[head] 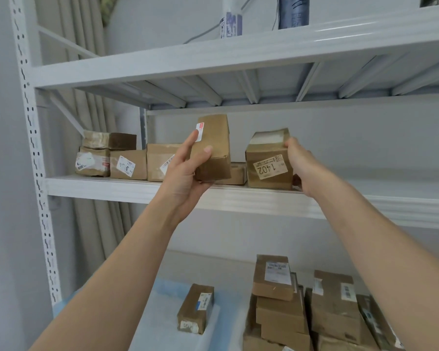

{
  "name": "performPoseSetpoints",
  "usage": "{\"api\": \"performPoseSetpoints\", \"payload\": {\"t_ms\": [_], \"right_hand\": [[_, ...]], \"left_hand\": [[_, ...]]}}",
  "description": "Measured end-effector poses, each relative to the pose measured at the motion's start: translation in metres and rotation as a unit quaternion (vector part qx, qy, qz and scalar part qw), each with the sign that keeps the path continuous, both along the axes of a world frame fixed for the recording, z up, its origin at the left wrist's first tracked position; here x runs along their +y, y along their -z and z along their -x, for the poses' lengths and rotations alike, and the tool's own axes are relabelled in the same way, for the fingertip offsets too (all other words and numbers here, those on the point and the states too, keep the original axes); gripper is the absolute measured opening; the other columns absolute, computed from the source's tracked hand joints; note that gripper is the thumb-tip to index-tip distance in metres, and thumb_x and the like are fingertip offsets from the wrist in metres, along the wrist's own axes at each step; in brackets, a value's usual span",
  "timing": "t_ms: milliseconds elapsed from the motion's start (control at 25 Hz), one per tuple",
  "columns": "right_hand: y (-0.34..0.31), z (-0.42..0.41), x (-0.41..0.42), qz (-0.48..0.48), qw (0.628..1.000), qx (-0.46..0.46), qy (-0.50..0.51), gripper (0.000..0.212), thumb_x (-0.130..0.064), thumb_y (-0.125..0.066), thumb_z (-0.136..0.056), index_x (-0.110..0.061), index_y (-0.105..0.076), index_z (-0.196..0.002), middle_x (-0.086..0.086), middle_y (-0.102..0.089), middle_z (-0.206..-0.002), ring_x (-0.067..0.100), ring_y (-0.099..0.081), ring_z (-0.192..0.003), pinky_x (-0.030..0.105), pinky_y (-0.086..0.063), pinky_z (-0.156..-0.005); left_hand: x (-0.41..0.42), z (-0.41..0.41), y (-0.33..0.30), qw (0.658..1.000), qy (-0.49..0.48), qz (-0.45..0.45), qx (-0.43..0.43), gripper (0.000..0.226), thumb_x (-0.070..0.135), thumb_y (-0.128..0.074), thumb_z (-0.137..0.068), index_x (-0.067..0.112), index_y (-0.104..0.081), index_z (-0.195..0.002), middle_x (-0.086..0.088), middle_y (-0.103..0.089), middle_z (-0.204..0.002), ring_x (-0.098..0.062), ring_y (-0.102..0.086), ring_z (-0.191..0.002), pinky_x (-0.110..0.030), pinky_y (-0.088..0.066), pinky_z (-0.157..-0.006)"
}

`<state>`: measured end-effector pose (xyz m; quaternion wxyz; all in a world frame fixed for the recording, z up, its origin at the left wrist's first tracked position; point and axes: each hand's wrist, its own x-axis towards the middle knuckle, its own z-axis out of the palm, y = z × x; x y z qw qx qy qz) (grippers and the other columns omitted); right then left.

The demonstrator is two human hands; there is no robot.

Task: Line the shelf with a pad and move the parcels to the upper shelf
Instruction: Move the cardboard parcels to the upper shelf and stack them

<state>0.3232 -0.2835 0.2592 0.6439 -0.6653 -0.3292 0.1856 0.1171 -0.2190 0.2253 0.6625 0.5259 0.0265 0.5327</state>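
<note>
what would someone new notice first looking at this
Two bare arms reach up to the white metal middle shelf: the left hand grips a tall brown cardboard parcel, and the right hand holds the brown box labelled 1402. Below, more brown parcels are piled at lower right beside a pale blue pad.

The upper shelf (127, 190) is full of boxes from its left end to the middle. The box marked 1402 (269, 163) stands last in the row. To its right the shelf is bare up to the right edge. The lower shelf has a pile of boxes (314, 312) at its right side. One small box (195, 309) sits alone on the blue pad (162, 300), with room around it.
</note>
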Motion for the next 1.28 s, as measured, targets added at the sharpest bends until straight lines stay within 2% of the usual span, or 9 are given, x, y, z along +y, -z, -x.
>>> {"api": "performPoseSetpoints", "payload": {"t_ms": [80, 360, 520, 680, 760, 840, 960, 1080, 1280], "right_hand": [[-0.003, 0.000, 0.005, 0.001, 1.000, -0.012, 0.004, 0.059, -0.053, -0.027, -0.093, -0.013, -0.040, -0.134, 0.009, -0.064, -0.106, 0.021, -0.054, -0.085, 0.033, -0.039, -0.063], [-0.005, -0.003, 0.027, -0.044, 0.998, -0.009, 0.041, 0.026, -0.035, -0.024, -0.097, -0.019, -0.036, -0.113, 0.013, -0.060, -0.109, 0.028, -0.053, -0.098, 0.039, -0.041, -0.083], [-0.004, 0.000, 0.037, -0.061, 0.997, 0.017, 0.044, 0.034, -0.037, -0.024, -0.097, -0.015, -0.039, -0.119, 0.013, -0.060, -0.109, 0.029, -0.055, -0.107, 0.045, -0.043, -0.100], [-0.002, 0.000, 0.041, -0.062, 0.997, 0.026, 0.037, 0.053, -0.058, -0.024, -0.092, -0.020, -0.036, -0.127, 0.013, -0.056, -0.125, 0.033, -0.052, -0.118, 0.049, -0.040, -0.104], [0.001, 0.001, 0.039, -0.083, 0.993, -0.029, 0.082, 0.054, -0.062, -0.028, -0.091, -0.025, -0.037, -0.130, 0.011, -0.046, -0.137, 0.032, -0.041, -0.127, 0.040, -0.033, -0.105], [0.002, 0.006, 0.031, -0.147, 0.971, -0.141, 0.125, 0.042, -0.047, -0.037, -0.097, -0.026, -0.041, -0.133, 0.007, -0.039, -0.140, 0.026, -0.029, -0.133, 0.032, -0.027, -0.100], [-0.005, 0.021, 0.024, -0.224, 0.933, -0.271, 0.075, 0.025, -0.040, -0.043, -0.097, -0.031, -0.057, -0.116, -0.005, -0.052, -0.123, 0.019, -0.039, -0.128, 0.041, -0.035, -0.108], [-0.011, 0.027, 0.027, -0.183, 0.929, -0.320, 0.019, 0.034, -0.049, -0.041, -0.097, -0.032, -0.057, -0.122, -0.010, -0.058, -0.114, 0.018, -0.044, -0.126, 0.045, -0.039, -0.106], [-0.017, 0.028, 0.022, -0.172, 0.937, -0.305, -0.006, 0.063, -0.060, -0.045, -0.093, -0.027, -0.038, -0.145, -0.016, -0.053, -0.116, 0.012, -0.042, -0.131, 0.037, -0.035, -0.109]], "left_hand": [[0.009, -0.002, -0.001, 1.000, 0.004, -0.012, 0.014, 0.051, 0.008, -0.066, -0.087, 0.030, -0.057, -0.133, 0.001, -0.050, -0.144, -0.017, -0.064, -0.100, -0.047, -0.050, -0.097], [0.034, -0.011, -0.002, 0.999, 0.045, -0.014, 0.024, 0.068, 0.011, -0.076, -0.069, 0.030, -0.059, -0.132, -0.003, -0.051, -0.143, -0.024, -0.063, -0.112, -0.048, -0.054, -0.093], [0.038, -0.011, -0.003, 0.998, 0.045, -0.013, 0.038, 0.075, 0.004, -0.075, -0.065, 0.031, -0.057, -0.132, -0.011, -0.060, -0.128, -0.026, -0.067, -0.105, -0.046, -0.055, -0.091], [0.042, -0.008, -0.003, 0.997, 0.057, -0.029, 0.041, 0.073, 0.003, -0.078, -0.065, 0.034, -0.059, -0.128, -0.011, -0.047, -0.146, -0.030, -0.064, -0.112, -0.042, -0.058, -0.083], [0.044, -0.008, -0.006, 0.997, 0.045, -0.035, 0.042, 0.073, 0.004, -0.078, -0.065, 0.035, -0.059, -0.127, -0.010, -0.050, -0.143, -0.027, -0.068, -0.104, -0.041, -0.058, -0.080], [0.043, -0.012, -0.009, 0.998, 0.024, -0.036, 0.044, 0.074, 0.008, -0.077, -0.065, 0.033, -0.056, -0.131, -0.008, -0.062, -0.123, -0.021, -0.070, -0.093, -0.046, -0.057, -0.087], [0.042, -0.021, -0.017, 0.999, 0.038, -0.018, 0.026, 0.063, 0.014, -0.072, -0.078, 0.027, -0.051, -0.136, -0.004, -0.064, -0.117, -0.019, -0.067, -0.102, -0.045, -0.053, -0.094], [0.044, -0.025, -0.023, 0.997, 0.070, -0.013, 0.006, 0.049, 0.010, -0.053, -0.095, 0.022, -0.046, -0.142, -0.003, -0.063, -0.124, -0.023, -0.063, -0.111, -0.041, -0.053, -0.091], [0.053, -0.017, -0.024, 0.996, -0.013, -0.087, 0.016, 0.097, -0.016, -0.048, -0.068, 0.030, -0.026, -0.151, -0.008, -0.055, -0.118, -0.017, -0.060, -0.077, -0.025, -0.054, -0.060]]}}
